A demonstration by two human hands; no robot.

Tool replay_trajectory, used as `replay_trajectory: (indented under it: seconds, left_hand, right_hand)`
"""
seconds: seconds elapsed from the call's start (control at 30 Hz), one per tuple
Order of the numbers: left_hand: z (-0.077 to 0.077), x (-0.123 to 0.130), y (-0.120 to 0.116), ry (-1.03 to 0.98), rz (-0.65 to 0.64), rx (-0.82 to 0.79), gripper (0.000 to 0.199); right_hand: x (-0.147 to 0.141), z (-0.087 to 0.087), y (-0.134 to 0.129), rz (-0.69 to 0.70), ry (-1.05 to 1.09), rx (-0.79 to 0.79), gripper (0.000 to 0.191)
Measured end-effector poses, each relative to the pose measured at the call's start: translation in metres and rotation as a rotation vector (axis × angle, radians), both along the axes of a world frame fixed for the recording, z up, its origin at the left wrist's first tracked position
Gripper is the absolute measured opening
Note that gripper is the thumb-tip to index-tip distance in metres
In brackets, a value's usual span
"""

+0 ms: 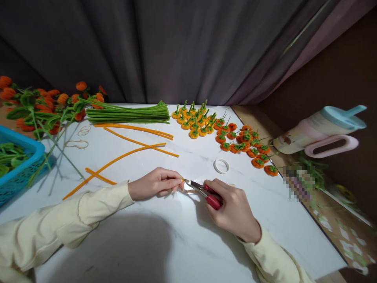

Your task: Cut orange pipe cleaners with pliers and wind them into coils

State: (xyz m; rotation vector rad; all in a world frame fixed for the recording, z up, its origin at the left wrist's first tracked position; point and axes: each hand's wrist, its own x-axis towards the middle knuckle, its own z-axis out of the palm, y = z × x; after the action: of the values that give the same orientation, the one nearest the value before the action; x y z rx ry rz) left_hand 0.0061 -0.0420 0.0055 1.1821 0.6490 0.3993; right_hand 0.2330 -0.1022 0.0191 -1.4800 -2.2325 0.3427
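My left hand is closed in a pinch, with a small bit of orange chenille stem showing at its fingertips. Most of that piece is hidden by the fingers. Red-handled pliers are gripped in my right hand, their metal jaws pointing left and meeting the orange bit. Whether the jaws are closed on it I cannot tell. Beyond my left hand, several loose orange chenille stems lie crossed on the white table. A white ring-shaped roll rests above the pliers.
Green chenille stems lie bundled at the back. Yellow pumpkin-like pieces and orange ones stand in groups to the right. A blue basket and orange flowers are left. A tumbler stands beyond the right edge.
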Motion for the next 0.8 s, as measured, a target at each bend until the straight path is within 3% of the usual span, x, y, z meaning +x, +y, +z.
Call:
replay_trajectory:
  seconds: [0.8]
  left_hand:
    - [0.0004, -0.001, -0.0002, 0.036, -0.022, 0.036, 0.038]
  right_hand:
    - [0.0006, -0.0008, 0.0001, -0.003, -0.01, 0.028, 0.019]
